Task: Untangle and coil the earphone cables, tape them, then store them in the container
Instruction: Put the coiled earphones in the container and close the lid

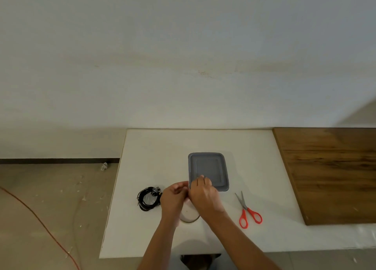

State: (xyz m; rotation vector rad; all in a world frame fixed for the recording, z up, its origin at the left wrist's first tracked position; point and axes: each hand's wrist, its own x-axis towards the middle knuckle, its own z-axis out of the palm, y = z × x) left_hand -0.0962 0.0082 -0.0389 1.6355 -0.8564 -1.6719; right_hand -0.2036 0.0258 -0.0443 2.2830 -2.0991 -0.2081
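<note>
A bundle of black earphone cables (pixel 148 198) lies coiled on the white table (pixel 154 147), just left of my hands. The grey container (pixel 209 168) stands behind my hands with its lid on. My left hand (pixel 174 198) and my right hand (pixel 205 194) meet in front of the container's near left corner, fingers curled. Between and below them is a clear tape roll (pixel 190 215), which my left hand grips. My right hand's fingertips pinch at the top of the roll; the tape end itself is hidden.
Red-handled scissors (pixel 249 211) lie on the table to the right of my right arm. A brown wooden board (pixel 329 172) covers the table's right part. A red cord (pixel 40 220) runs across the floor at the left.
</note>
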